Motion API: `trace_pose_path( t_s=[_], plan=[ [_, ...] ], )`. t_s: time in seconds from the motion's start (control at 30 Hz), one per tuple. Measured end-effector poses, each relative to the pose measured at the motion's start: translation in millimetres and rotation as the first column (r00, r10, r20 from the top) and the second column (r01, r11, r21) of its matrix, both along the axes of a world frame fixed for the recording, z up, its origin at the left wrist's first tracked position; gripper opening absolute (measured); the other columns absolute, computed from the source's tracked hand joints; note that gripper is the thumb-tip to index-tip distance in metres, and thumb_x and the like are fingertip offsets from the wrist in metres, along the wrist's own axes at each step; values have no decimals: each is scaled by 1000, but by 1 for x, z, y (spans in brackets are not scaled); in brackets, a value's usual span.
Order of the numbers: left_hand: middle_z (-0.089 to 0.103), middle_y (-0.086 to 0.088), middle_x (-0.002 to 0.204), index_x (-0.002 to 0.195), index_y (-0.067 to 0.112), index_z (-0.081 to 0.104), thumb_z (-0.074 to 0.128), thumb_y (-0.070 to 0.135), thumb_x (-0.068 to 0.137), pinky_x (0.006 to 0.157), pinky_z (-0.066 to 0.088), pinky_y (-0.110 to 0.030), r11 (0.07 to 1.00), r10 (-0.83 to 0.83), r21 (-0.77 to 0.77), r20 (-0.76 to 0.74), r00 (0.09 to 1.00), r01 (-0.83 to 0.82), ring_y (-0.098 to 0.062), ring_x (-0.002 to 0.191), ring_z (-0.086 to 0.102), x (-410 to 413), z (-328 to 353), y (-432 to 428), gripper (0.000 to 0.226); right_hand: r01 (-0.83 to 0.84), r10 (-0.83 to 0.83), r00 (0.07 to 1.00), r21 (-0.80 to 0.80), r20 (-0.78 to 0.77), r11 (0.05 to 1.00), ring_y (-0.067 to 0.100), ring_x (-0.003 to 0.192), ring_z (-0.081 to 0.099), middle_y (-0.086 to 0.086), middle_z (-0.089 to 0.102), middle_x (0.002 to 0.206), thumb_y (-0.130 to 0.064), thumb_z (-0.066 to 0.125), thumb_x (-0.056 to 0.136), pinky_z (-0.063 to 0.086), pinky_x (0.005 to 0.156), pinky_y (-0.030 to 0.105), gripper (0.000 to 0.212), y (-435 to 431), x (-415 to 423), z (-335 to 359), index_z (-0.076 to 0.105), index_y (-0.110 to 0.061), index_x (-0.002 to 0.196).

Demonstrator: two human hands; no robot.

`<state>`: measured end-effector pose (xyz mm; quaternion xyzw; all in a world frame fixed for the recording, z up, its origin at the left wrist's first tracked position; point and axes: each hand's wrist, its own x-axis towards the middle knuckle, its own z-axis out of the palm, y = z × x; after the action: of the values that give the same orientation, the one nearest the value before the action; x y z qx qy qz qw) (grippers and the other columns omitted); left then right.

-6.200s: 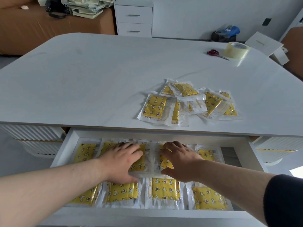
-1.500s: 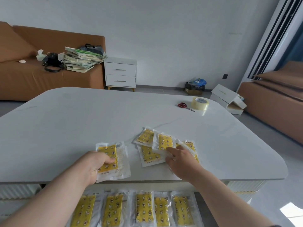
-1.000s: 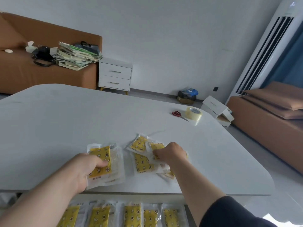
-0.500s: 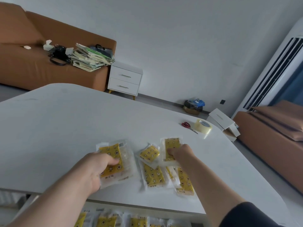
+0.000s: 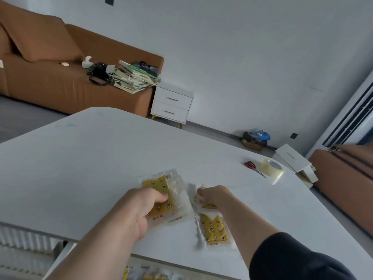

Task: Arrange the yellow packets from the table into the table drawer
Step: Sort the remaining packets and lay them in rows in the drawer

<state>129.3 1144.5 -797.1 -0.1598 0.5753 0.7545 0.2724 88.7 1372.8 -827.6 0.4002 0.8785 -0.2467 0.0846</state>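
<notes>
Head view, landmark: the tape roll [image 5: 272, 168] on the counter [image 5: 80, 168]; every place below is told from it.
Left hand [image 5: 139, 211]: well to the near left of the tape roll, fingers curled round a stack of yellow packets [image 5: 171, 197], thumb on top.
Right hand [image 5: 216, 196]: nearer the tape roll than the left hand is, fingers bent down and gripping the loose packets [image 5: 215, 229] that lie flat on the counter.
Drawer [image 5: 60, 257]: far to the near left of the tape roll, below the counter edge, open, with yellow packets inside.
Risk, stack: the slick wrappers may slide apart and fan out if the left grip loosens on the way down.
Risk, loose packets: they overlap, so a pull could drag one along and tip it past the counter edge beyond the drawer.
Risk, placing: packets dropped in a bunch would land askew on the rows already there.
Hidden: the right fingertips sit under the knuckles, so how many packets they hold is unclear.
Blurred: the packet edges between the hands smear, so no count is possible.
Cut off: most of the drawer lies below the frame.
Scissors [image 5: 252, 166]: just left of the tape roll, well clear of both hands.
</notes>
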Motion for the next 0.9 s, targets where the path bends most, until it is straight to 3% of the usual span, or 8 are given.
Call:
trace_pose_path(
  t_s=[0.1,0.17,0.27,0.4,0.53,0.63,0.77,0.9],
  plan=[
    [71,-21,85,92,-2,67,66,-6,79,80,57,-50,1000,-1,9,3,1000,1,-36,79,70,-2,1,-2,14,-121,113,992,158,53,980,22,85,59,2,57,85,-47,61,74,46,67,28,44,-9,-8,0,52,-12,98],
    [71,-21,84,93,-2,67,66,-7,79,78,57,-50,1000,-3,18,4,1000,3,-36,78,70,-3,0,-2,15,-203,207,978,141,-17,969,22,92,57,3,59,101,-39,65,73,48,70,29,50,-10,-12,-3,53,-12,114],
    [71,-22,87,94,-3,67,64,-8,79,76,58,-51,999,7,37,13,1000,-8,-37,78,70,-6,0,-5,16,-266,278,956,128,-88,955,24,110,53,3,55,125,-44,70,75,45,80,30,68,-11,-10,-6,46,-17,133],
    [71,-24,92,97,-3,66,64,-7,80,72,58,-49,999,28,44,19,999,-29,-37,81,70,-11,0,-12,17,-232,224,972,192,63,953,24,102,56,5,60,105,-62,68,63,51,81,32,57,-12,-13,-3,56,-16,94],
    [71,-24,93,96,-2,66,64,-7,81,72,58,-49,998,40,49,18,999,-41,-37,82,70,-12,1,-14,16,-237,231,971,122,60,964,18,82,58,2,59,88,-55,76,63,47,67,26,48,-13,-17,1,53,-15,76],
    [71,-23,92,95,-2,66,63,-7,81,70,58,-48,997,43,55,20,999,-44,-36,80,70,-11,0,-13,15,-231,233,972,87,-12,969,15,71,51,1,53,82,-44,78,68,44,63,26,44,-14,-13,4,54,-12,85],
    [70,-21,83,93,-2,65,60,-9,83,45,56,-38,997,40,66,28,999,-42,-34,70,69,-11,1,-13,13,-263,266,944,37,-196,964,16,79,53,-3,49,91,-34,79,75,46,68,28,51,-14,-5,6,42,-20,108],
    [70,-20,78,94,-2,64,60,-9,84,38,52,-32,997,45,63,21,999,-47,-32,64,68,-8,2,-12,13,-291,234,871,-70,-432,954,17,83,61,-3,59,99,-25,70,86,50,66,26,40,-13,7,8,51,-20,121]
  ],
)
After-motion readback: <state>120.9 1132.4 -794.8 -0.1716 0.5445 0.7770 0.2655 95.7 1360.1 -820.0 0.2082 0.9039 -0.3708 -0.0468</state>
